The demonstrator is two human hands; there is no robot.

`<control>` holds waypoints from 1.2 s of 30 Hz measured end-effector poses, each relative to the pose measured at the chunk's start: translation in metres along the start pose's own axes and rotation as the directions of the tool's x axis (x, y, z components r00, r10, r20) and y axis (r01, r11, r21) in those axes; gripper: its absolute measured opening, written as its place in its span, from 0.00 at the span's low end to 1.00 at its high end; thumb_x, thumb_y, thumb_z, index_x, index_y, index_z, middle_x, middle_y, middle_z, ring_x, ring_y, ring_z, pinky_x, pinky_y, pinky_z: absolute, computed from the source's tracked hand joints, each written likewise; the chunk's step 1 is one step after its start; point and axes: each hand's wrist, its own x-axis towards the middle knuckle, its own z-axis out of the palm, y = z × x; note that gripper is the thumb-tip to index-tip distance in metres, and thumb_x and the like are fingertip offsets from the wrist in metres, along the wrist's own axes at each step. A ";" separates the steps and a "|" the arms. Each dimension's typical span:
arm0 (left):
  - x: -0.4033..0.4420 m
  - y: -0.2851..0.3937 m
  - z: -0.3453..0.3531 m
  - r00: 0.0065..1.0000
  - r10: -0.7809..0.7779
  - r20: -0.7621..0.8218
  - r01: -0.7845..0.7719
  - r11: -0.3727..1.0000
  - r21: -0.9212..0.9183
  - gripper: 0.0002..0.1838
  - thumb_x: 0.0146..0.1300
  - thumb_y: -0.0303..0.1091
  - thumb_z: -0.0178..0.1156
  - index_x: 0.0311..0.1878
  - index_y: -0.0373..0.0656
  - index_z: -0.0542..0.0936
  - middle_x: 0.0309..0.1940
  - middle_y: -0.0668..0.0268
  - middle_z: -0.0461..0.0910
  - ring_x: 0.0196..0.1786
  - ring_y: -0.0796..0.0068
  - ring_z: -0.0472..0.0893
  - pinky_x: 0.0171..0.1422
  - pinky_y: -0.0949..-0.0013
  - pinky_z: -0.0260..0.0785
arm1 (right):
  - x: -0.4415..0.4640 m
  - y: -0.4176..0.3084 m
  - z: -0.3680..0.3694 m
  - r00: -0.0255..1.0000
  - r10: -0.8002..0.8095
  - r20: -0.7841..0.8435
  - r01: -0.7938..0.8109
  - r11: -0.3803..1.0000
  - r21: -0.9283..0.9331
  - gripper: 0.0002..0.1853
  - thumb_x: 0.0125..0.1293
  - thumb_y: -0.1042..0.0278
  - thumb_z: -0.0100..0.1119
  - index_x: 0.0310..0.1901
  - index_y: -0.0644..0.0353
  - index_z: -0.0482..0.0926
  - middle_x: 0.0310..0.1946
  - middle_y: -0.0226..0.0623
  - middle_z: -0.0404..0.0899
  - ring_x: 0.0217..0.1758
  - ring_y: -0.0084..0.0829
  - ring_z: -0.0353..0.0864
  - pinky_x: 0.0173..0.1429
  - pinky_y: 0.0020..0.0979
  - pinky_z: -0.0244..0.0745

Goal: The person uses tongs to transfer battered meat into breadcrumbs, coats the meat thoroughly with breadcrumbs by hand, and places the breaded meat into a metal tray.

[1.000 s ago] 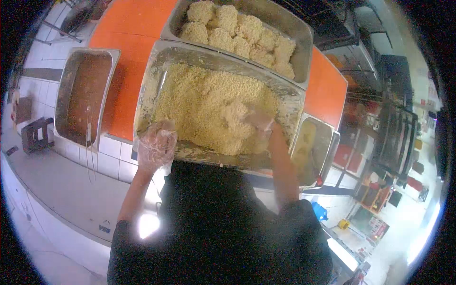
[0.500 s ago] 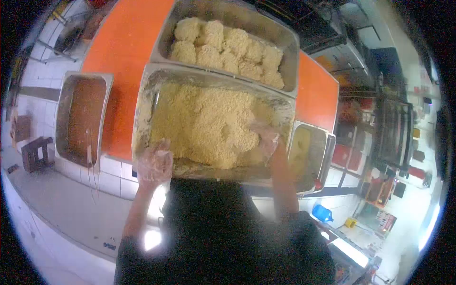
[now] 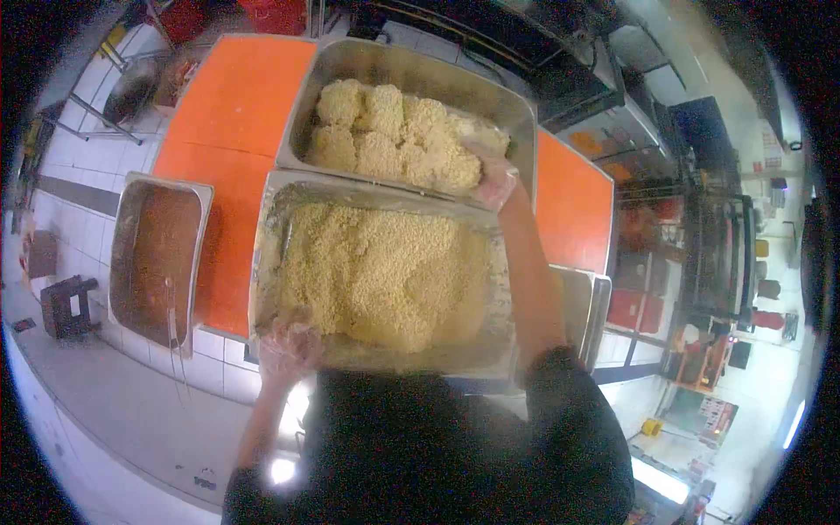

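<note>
My right hand (image 3: 495,182), dusted with flour or crumbs, reaches into the far metal tray (image 3: 296,131). Its fingers are closed around the right end of a crumb-coated piece (image 3: 451,168), beside several similar coated pieces (image 3: 357,131) packed in rows. What lies inside the coating does not show. My left hand (image 3: 292,346), coated too, is at the left front corner of the nearer tray (image 3: 267,254), its fingers loosely bent and apart with nothing seen in them. Pale yellow crumbs (image 3: 394,271) fill most of that nearer tray, heaped toward its middle.
An orange tabletop (image 3: 227,131) lies under the trays. At the left, a deep metal pan (image 3: 210,236) holds brownish liquid and a thin wire-like utensil (image 3: 171,315). Another metal pan (image 3: 573,289) sits at the right, partly behind my right arm. A dark crate (image 3: 70,306) stands far left.
My right hand has moved from the crumbs to the far tray, with a coated piece now at its fingers. The left hand stays near the tray corner. The camera view has tilted up slightly.
</note>
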 end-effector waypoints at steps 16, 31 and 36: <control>-0.003 -0.002 0.013 0.986 -0.144 -0.081 0.112 0.942 -0.317 0.22 0.43 0.39 0.70 0.46 0.53 0.79 0.49 0.66 0.78 0.50 0.58 0.77 0.58 0.53 0.66 | 0.072 0.055 -0.097 0.953 -0.143 -0.267 -0.115 0.647 -0.754 0.26 0.54 0.70 0.62 0.57 0.57 0.74 0.51 0.48 0.77 0.55 0.45 0.75 0.56 0.33 0.71; -0.001 -0.005 0.011 0.998 -0.056 -0.005 0.054 0.988 -0.148 0.13 0.49 0.41 0.63 0.40 0.55 0.79 0.47 0.59 0.78 0.51 0.55 0.76 0.57 0.47 0.63 | 0.017 0.032 -0.128 0.815 -0.534 0.226 0.372 0.183 -0.910 0.18 0.65 0.68 0.50 0.56 0.61 0.72 0.52 0.43 0.76 0.55 0.44 0.75 0.57 0.40 0.71; 0.004 0.005 0.007 0.987 -0.156 -0.035 0.141 0.951 -0.276 0.11 0.46 0.37 0.63 0.35 0.51 0.81 0.36 0.64 0.80 0.41 0.62 0.78 0.49 0.54 0.71 | -0.102 0.075 -0.065 0.962 -0.219 0.163 0.269 0.653 -0.708 0.19 0.68 0.64 0.46 0.58 0.58 0.71 0.56 0.41 0.73 0.59 0.43 0.72 0.60 0.41 0.69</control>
